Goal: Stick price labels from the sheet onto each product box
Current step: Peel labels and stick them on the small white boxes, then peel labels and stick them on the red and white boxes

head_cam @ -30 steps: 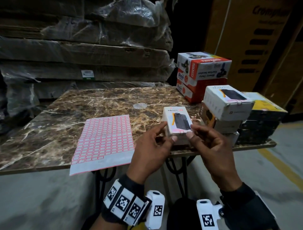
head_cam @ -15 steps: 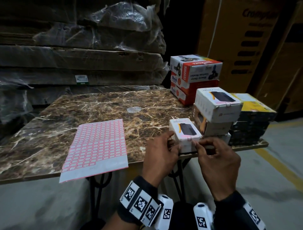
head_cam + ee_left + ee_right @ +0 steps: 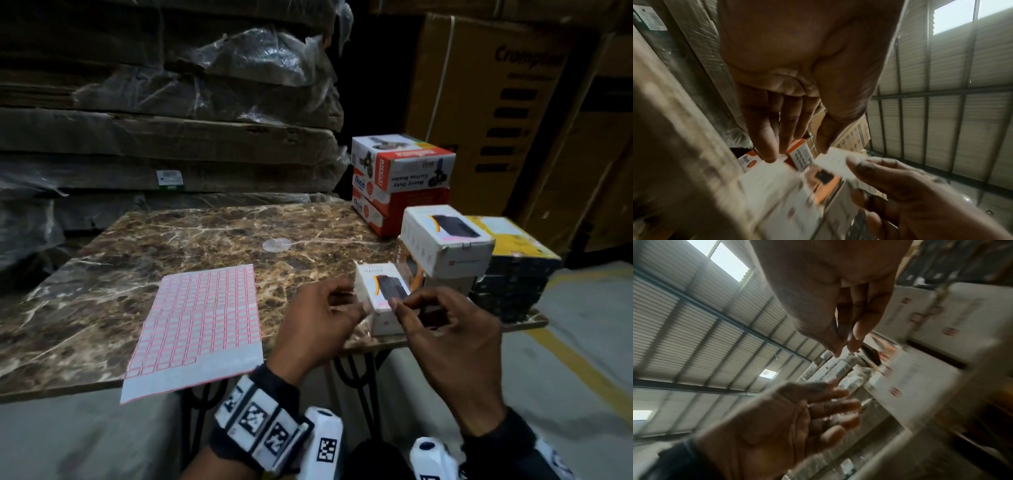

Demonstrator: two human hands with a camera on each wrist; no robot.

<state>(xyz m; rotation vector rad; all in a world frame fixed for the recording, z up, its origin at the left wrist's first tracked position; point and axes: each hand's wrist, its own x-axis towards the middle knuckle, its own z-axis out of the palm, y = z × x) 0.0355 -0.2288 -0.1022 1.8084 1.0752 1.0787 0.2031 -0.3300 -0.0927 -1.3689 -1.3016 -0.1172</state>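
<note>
A small white product box (image 3: 371,282) with a dark phone picture stands on the marble table (image 3: 205,236) near its front edge, beside the stacked boxes. A pink label (image 3: 381,303) sits at its near top corner. My left hand (image 3: 352,298) is at the box's left side, thumb against it; in the left wrist view its fingers (image 3: 766,146) are straight and relaxed. My right hand (image 3: 397,305) has curled fingers, with thumb and index tips nearly together at the labelled corner. In the right wrist view nothing shows between those fingertips (image 3: 854,344). The pink-gridded label sheet (image 3: 202,325) lies left, overhanging the table edge.
At the table's right end are a white box (image 3: 445,240) on other boxes, red-and-white cartons (image 3: 400,171), and a yellow-topped stack of black boxes (image 3: 513,270). Plastic-wrapped flat cartons (image 3: 171,137) rise behind the table. Large brown cartons (image 3: 496,120) stand at the back right.
The small white box went from being held up in both hands down onto the table beside the stack. My left hand's grip has loosened and its fingers have spread.
</note>
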